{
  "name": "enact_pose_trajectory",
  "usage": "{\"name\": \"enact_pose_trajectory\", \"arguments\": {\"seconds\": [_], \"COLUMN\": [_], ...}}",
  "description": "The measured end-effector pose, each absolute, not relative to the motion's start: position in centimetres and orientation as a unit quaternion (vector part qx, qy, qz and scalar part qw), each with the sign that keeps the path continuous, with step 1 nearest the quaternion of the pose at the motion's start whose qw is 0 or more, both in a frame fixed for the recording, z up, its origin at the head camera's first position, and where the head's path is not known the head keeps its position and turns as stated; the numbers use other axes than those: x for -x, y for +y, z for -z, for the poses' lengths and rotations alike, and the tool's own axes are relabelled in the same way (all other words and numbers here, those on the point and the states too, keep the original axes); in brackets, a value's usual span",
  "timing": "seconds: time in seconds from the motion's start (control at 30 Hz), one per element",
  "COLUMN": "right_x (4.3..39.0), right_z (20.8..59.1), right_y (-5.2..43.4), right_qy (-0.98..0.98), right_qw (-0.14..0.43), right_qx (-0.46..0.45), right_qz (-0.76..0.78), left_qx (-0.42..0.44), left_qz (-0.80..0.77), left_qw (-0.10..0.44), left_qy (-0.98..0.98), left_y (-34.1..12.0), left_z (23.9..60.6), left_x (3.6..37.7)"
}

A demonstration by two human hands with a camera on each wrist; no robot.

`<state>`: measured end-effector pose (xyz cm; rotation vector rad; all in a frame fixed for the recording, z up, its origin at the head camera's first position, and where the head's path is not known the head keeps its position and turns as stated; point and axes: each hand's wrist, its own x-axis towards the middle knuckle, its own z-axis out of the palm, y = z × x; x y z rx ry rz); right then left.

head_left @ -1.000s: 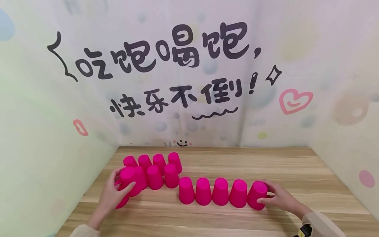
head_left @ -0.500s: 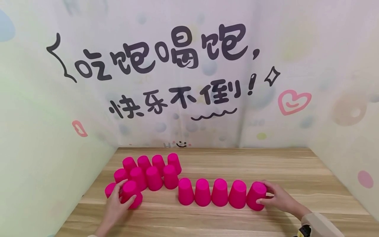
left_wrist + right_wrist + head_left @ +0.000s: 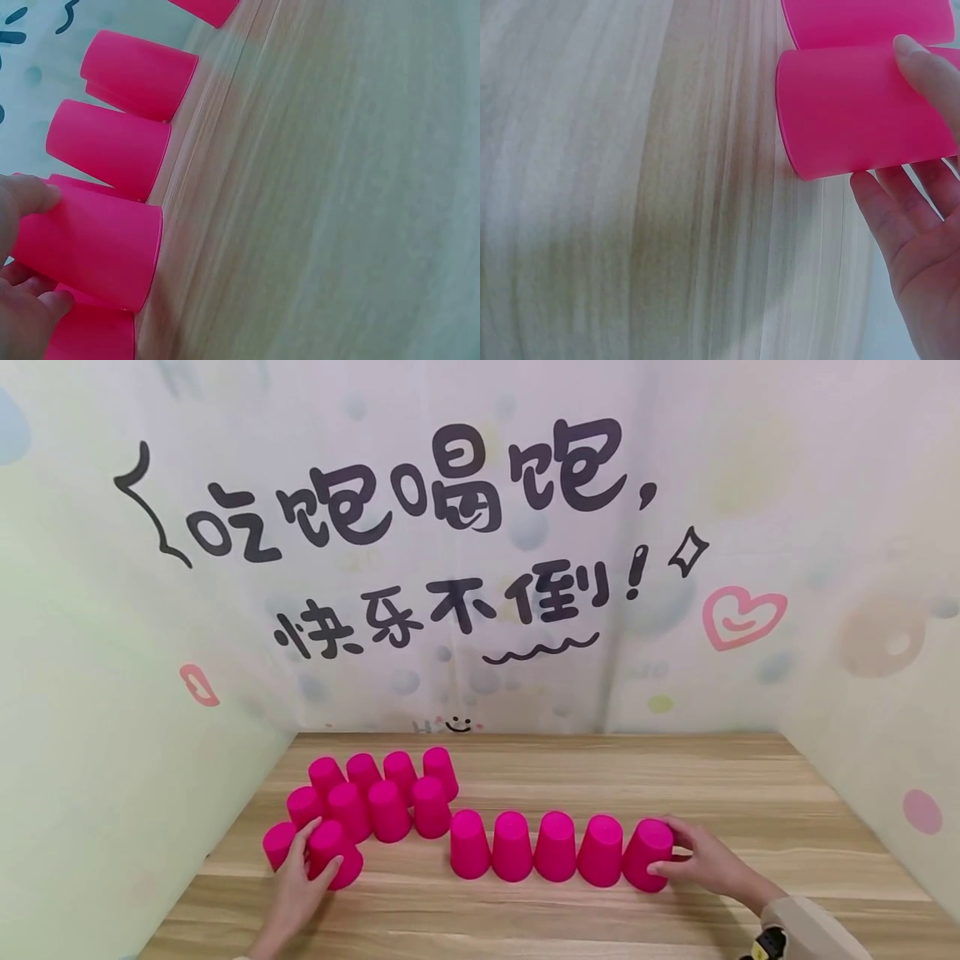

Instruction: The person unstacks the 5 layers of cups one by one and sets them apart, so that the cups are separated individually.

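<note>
My left hand grips an upside-down pink cup at the front left of the table, thumb on its right side and fingers on its left. In the left wrist view the wide rim of this gripped cup is right at the wood. Just left of it stands another pink cup, partly hidden by my fingers. With thumb and fingers, my right hand holds the end cup of a row at right. Seen from the right wrist, the held cup is close against its neighbour.
Several more inverted cups make up the front right row. Behind my left hand are two staggered rows, a middle one and a back one. The wooden table ends at a printed backdrop.
My left hand has brought its cup down and toward the front, from over the middle row to beside the front left cup. The right hand stays on its cup.
</note>
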<state>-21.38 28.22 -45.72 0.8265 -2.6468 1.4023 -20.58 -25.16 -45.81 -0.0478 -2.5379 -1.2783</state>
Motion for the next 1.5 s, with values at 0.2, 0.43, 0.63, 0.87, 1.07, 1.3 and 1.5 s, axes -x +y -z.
{"name": "enact_pose_trajectory", "arguments": {"seconds": [0.2,0.43,0.63,0.87,1.07,1.3,1.5], "right_x": [21.4,21.4,21.4,21.4,21.4,21.4,21.4], "right_z": [45.7,45.9,45.9,46.0,46.0,45.9,46.1], "right_y": [28.1,28.2,28.3,28.4,28.3,28.2,28.2], "right_qy": [-0.847,-0.843,-0.846,-0.845,-0.849,-0.844,-0.841], "right_qw": [0.025,0.026,0.027,0.025,0.032,0.028,0.034], "right_qx": [-0.275,-0.276,-0.272,-0.270,-0.269,-0.274,-0.282], "right_qz": [-0.453,-0.462,-0.457,-0.461,-0.454,-0.460,-0.461], "left_qx": [0.032,0.089,0.137,0.190,0.218,0.233,0.233], "left_qz": [0.439,0.410,0.407,0.459,0.497,0.474,0.478], "left_qw": [0.162,0.220,0.241,0.216,0.154,0.058,0.038], "left_qy": [-0.883,-0.881,-0.870,-0.841,-0.826,-0.847,-0.846], "left_y": [-25.1,-24.2,-21.6,-17.4,-14.0,-11.8,-11.3], "left_z": [45.4,41.9,38.3,38.0,39.7,42.4,44.1], "left_x": [20.6,21.2,22.2,23.4,23.7,23.7,23.8]}}
